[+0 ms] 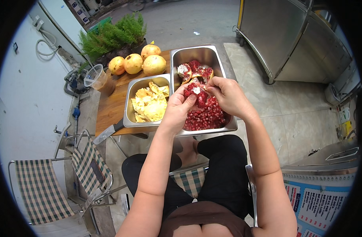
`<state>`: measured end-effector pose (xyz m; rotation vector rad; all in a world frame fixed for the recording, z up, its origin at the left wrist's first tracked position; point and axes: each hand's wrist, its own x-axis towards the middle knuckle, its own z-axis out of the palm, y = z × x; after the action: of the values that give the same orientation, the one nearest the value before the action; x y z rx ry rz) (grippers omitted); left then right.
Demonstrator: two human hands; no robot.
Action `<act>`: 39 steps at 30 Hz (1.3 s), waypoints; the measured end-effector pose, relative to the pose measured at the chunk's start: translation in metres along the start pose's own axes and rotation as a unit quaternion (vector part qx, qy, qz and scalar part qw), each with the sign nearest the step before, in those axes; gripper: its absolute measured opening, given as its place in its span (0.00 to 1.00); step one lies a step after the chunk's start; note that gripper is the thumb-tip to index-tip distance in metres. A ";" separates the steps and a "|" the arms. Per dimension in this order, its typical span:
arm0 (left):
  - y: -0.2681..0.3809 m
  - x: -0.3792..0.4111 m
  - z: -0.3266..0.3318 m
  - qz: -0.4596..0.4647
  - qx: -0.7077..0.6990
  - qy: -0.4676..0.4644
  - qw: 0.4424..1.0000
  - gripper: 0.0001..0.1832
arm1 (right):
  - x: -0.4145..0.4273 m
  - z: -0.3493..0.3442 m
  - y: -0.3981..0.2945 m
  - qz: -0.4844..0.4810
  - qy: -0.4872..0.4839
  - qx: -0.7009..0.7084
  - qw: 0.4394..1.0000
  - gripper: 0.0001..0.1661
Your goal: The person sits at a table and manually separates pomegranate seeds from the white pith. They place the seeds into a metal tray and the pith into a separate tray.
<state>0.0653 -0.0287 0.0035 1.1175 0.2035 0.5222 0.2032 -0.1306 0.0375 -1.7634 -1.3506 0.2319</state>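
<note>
My left hand (181,103) cradles a broken pomegranate piece (200,96) with dark red seeds and a patch of white pith. At the piece's right edge, the thumb and forefinger of my right hand (226,93) pinch together, with a small pale bit showing at the tips. Both hands are above a deep steel pan (215,56). Loose pomegranate seeds (203,118) fill its near end, partly hidden by my hands. Opened pomegranate chunks (195,71) lie in the far end. Left of it, a smaller steel pan (126,114) holds yellow pomegranate peels (149,103).
Several whole pomegranates (154,65) sit on the wooden table (109,109) beside a plastic cup (99,80) of brown drink. A knife (108,133) juts past the table's near edge. Potted green plants (112,37) stand behind. Checkered folding chairs (44,189) are at left, a steel cart (272,38) at right.
</note>
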 end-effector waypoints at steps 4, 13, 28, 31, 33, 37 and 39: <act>-0.001 0.000 0.000 -0.005 0.000 -0.016 1.000 0.15 | 0.000 -0.006 -0.004 0.013 -0.025 -0.026 0.999 0.09; 0.000 -0.004 0.000 -0.025 0.035 -0.054 0.998 0.15 | -0.003 -0.007 -0.009 0.048 0.015 -0.066 0.997 0.10; -0.002 -0.002 0.008 -0.020 0.277 0.022 0.960 0.17 | 0.057 0.019 -0.056 -0.113 -0.032 0.006 0.993 0.07; -0.010 0.001 -0.002 -0.001 0.347 0.031 0.937 0.19 | 0.080 0.054 -0.083 -0.132 -0.187 -0.071 0.971 0.09; -0.016 0.002 -0.006 0.104 0.336 0.013 0.936 0.18 | 0.087 0.071 -0.091 -0.167 -0.280 -0.158 0.932 0.12; -0.019 0.004 -0.006 0.105 0.254 0.003 0.962 0.14 | 0.092 0.080 -0.101 -0.146 -0.283 -0.175 0.931 0.11; -0.028 0.008 -0.010 0.063 0.211 0.033 0.975 0.13 | 0.091 0.071 -0.102 -0.137 -0.241 -0.103 0.955 0.10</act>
<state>0.0762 -0.0264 -0.0245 1.5363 0.3126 0.6475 0.1256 -0.0134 0.1005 -1.7240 -2.0161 0.3966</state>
